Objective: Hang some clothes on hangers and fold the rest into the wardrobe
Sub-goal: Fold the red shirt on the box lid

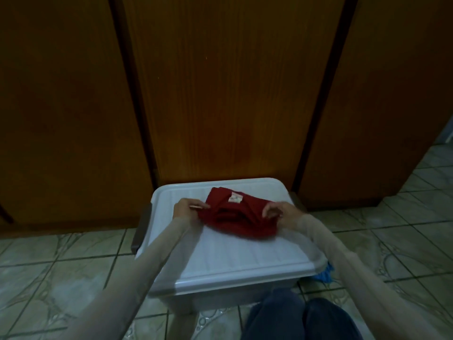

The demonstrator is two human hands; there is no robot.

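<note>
I count one red garment (234, 215) lying on one white bin lid (245, 253); my left hand (184, 209) pinches its left edge, my right hand (282, 213) pinches its right edge, both arms outstretched

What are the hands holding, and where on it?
Both grip the red garment lying on the white lid: the left hand pinches its left edge, the right hand its right edge.
</note>
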